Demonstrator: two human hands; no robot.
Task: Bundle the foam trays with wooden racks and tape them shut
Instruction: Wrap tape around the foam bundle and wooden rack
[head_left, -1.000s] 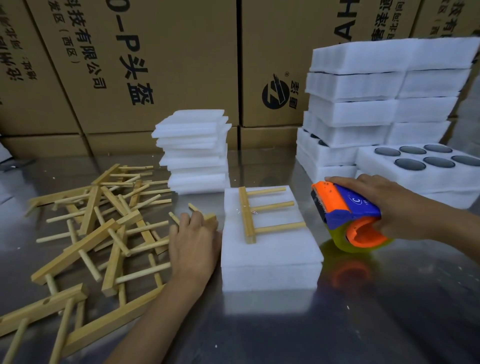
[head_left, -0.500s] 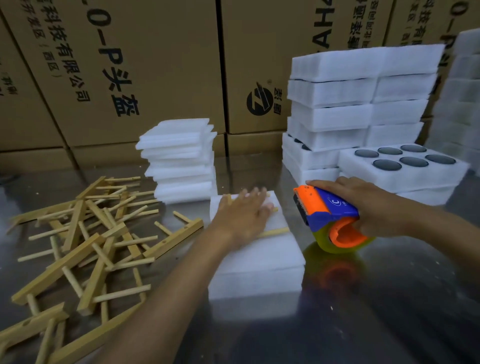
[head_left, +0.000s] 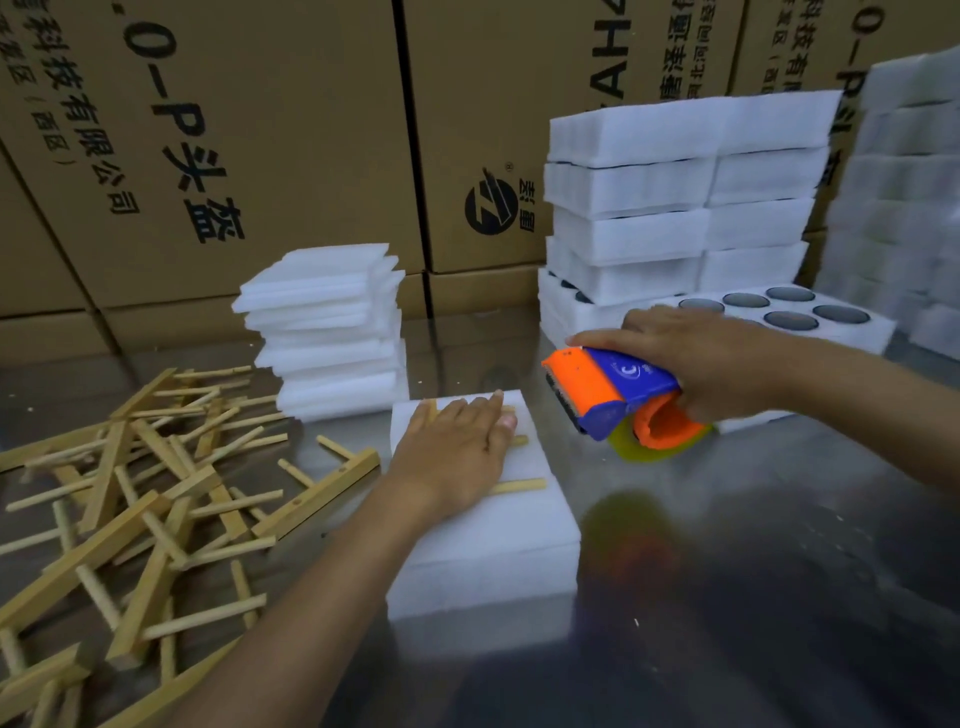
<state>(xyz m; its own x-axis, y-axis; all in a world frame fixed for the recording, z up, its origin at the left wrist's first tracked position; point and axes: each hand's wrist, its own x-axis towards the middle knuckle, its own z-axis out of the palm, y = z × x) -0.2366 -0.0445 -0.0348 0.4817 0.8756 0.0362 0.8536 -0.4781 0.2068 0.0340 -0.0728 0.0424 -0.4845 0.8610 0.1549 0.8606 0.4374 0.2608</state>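
Observation:
A white foam tray block (head_left: 493, 551) lies on the shiny metal table in front of me. A wooden rack (head_left: 519, 487) lies on its top, mostly hidden under my left hand (head_left: 457, 452), which presses flat on it with fingers together. My right hand (head_left: 701, 364) grips an orange and blue tape dispenser (head_left: 613, 400) with a yellowish roll, held just off the table to the right of the block's far corner.
A loose pile of wooden racks (head_left: 130, 499) covers the table's left. A stack of thin foam sheets (head_left: 327, 332) stands behind the block. Foam tray stacks (head_left: 675, 208) and a tray with round holes (head_left: 779, 317) sit at right. Cardboard boxes (head_left: 260, 130) wall the back.
My left hand moved from the rack pile onto the rack on the foam block. My right hand lifted the tape dispenser off the table and brought it toward the block.

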